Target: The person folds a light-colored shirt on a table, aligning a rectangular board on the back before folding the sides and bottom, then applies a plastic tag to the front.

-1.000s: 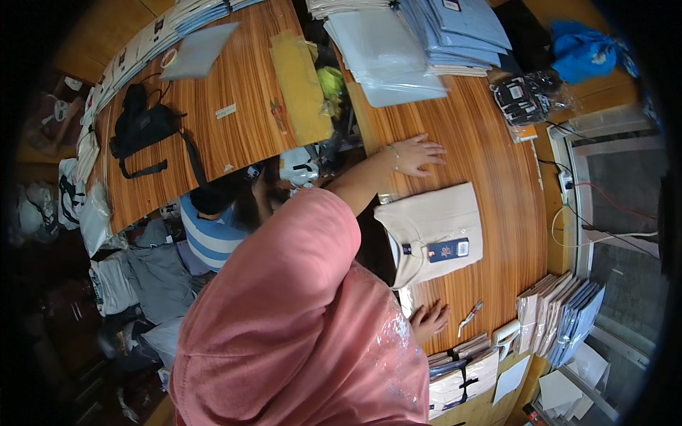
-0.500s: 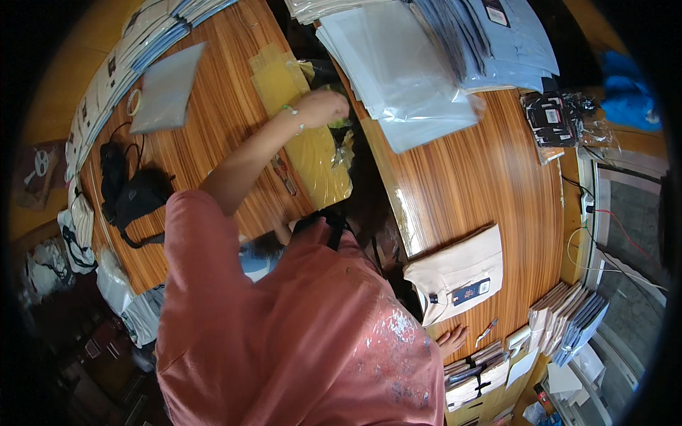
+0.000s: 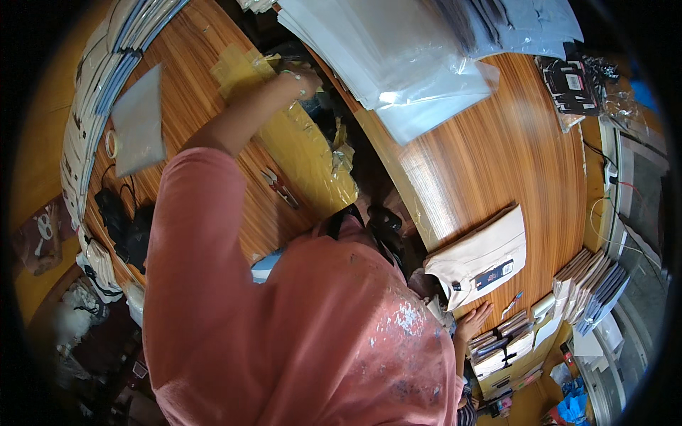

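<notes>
The largest things are two wooden tables with striped brown grain: the right table (image 3: 540,149) and the left table (image 3: 188,92), with a dark gap between them. Next comes the loose pink shirt (image 3: 305,326) of the person, which has white flakes or spots on its front and fills the lower middle.

At the far end of the right table lies a stack of clear plastic sheets (image 3: 369,53), beside a pile of pale blue packed garments (image 3: 522,28). Along the gap-side edge of the left table runs a broad band of yellow, shiny film (image 3: 305,153), torn at its outer edge.

The folded beige garment (image 3: 465,259) lies on the right table, near its edge toward the person. Upright packs of beige and blue clothing (image 3: 590,291) stand farther right.

The left hand (image 3: 305,84), with a bracelet at the wrist, is over the far part of the yellow film, close to the gap. It is blurred, so I cannot tell how far it is open or whether it has hold of anything. The right hand (image 3: 474,321) rests on the table just beside the garment, its fingers stretched out and nothing visible in its hold.

Smaller things are red-handled snips (image 3: 280,188) on the left table, a dark blue tag (image 3: 494,275) upon the garment, and a slim white-and-blue tool (image 3: 511,305) near the right hand.
</notes>
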The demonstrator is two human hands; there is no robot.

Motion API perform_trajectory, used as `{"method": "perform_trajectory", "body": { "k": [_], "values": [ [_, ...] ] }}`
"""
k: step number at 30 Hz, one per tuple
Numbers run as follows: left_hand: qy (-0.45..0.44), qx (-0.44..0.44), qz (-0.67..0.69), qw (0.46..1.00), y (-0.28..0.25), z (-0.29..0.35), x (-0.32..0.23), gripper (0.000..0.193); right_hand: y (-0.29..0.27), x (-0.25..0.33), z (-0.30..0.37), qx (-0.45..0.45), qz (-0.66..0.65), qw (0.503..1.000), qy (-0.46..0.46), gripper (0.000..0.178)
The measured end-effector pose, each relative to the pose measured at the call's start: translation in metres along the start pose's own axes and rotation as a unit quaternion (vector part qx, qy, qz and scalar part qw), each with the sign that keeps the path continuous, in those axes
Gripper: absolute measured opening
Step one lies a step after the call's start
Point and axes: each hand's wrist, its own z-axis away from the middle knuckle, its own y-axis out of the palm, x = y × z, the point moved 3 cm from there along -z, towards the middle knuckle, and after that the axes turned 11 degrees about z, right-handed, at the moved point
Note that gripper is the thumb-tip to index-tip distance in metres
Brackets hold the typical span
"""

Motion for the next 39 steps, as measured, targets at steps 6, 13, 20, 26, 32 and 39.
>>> {"method": "perform_trajectory", "body": {
  "k": [6, 13, 20, 26, 32, 39],
  "values": [
    [-0.029, -0.032, 0.081, 0.996, -0.039, 0.046, 0.009, 0.053, -0.006, -0.002, -0.010, 0.033, -0.014, 0.999, 0.000, 0.056],
    [-0.047, 0.014, 0.071, 0.996, -0.054, 0.062, 0.001, 0.064, 0.002, -0.001, -0.007, 0.024, -0.053, 0.998, 0.034, 0.055],
    [0.015, -0.025, 0.073, 0.997, -0.041, 0.061, 0.006, 0.055, 0.006, 0.005, -0.010, -0.004, -0.067, 0.995, 0.075, 0.054],
    [0.064, -0.164, 0.006, 0.984, -0.043, 0.081, -0.015, 0.048, 0.007, 0.013, -0.007, -0.008, -0.076, 0.990, 0.120, 0.059],
    [0.073, -0.228, 0.022, 0.971, -0.027, 0.089, -0.007, 0.043, 0.014, 0.009, -0.008, -0.042, -0.079, 0.989, 0.121, 0.059],
    [0.082, -0.290, 0.185, 0.936, -0.032, 0.159, -0.079, 0.042, 0.034, 0.001, -0.004, -0.177, -0.121, 0.973, 0.084, 0.064]
  ]
}}
